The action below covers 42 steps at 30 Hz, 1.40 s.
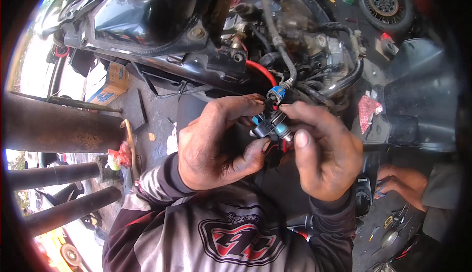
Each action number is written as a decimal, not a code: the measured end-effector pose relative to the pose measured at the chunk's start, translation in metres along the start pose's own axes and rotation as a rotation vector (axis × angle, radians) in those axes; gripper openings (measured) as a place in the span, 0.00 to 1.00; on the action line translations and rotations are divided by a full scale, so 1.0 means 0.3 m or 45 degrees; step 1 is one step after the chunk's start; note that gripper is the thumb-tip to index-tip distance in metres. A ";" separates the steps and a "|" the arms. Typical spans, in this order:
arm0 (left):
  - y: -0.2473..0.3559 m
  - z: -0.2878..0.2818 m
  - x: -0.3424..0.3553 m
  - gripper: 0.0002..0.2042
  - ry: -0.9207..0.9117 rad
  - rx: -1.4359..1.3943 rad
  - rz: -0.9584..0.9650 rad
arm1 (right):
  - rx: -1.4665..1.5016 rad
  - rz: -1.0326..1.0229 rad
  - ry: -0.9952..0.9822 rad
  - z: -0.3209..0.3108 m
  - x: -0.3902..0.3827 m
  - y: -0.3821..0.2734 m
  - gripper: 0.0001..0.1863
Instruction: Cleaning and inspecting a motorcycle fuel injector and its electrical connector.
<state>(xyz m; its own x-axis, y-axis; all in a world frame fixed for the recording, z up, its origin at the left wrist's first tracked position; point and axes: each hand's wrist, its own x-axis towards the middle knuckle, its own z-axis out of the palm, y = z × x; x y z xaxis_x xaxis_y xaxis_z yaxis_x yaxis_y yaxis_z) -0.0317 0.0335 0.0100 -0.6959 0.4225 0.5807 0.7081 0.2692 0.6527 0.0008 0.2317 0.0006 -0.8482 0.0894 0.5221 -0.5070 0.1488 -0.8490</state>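
In front of my chest, both hands meet at a small black and teal fuel injector (281, 128) with a metal tip. My left hand (211, 146) pinches its black side, thumb below and fingers above. My right hand (327, 154) is curled at its other side; the index fingertip rests by the upper part and the thumb lies close to the metal tip. Just above the fingertips is a blue plug connector (276, 93) on a grey corrugated cable sleeve (286, 60). Fingers hide part of the injector and where it meets the plug.
The partly stripped motorbike, with its black body panel (147, 16) and engine (334, 56), lies ahead. A red hose (263, 70) runs near the plug. At right are a wheel (386, 1), a black plastic panel (418, 95) and another person's foot (386, 187). Brown pipes (59, 129) stand left.
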 end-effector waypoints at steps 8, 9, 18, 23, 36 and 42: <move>0.124 -0.044 0.338 0.14 -0.460 -0.098 -0.139 | -0.686 -0.370 -0.031 -0.151 0.133 -0.102 0.19; 0.128 -0.047 0.400 0.13 -0.436 -0.081 -0.125 | -0.698 -0.327 0.003 -0.180 0.165 -0.105 0.18; -0.142 0.182 0.807 0.22 -0.656 0.120 0.175 | 0.086 0.219 -0.049 -0.442 0.486 0.124 0.20; -0.220 0.263 0.799 0.18 -1.115 0.006 -0.134 | 0.405 0.450 -0.081 -0.503 0.540 0.205 0.15; -0.178 0.247 0.857 0.11 -1.186 0.125 -0.345 | 0.141 0.418 -0.046 -0.491 0.585 0.191 0.19; -0.195 0.211 0.903 0.24 -1.433 0.085 -0.139 | 0.029 0.410 0.193 -0.543 0.622 0.123 0.23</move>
<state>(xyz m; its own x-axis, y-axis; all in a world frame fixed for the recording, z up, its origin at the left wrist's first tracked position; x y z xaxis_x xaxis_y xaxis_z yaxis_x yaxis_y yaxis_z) -0.2542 0.1869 0.0985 -0.2753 0.9235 -0.2672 0.6787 0.3836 0.6263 -0.1511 0.4143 0.0798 -0.9335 0.2731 0.2324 -0.2224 0.0675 -0.9726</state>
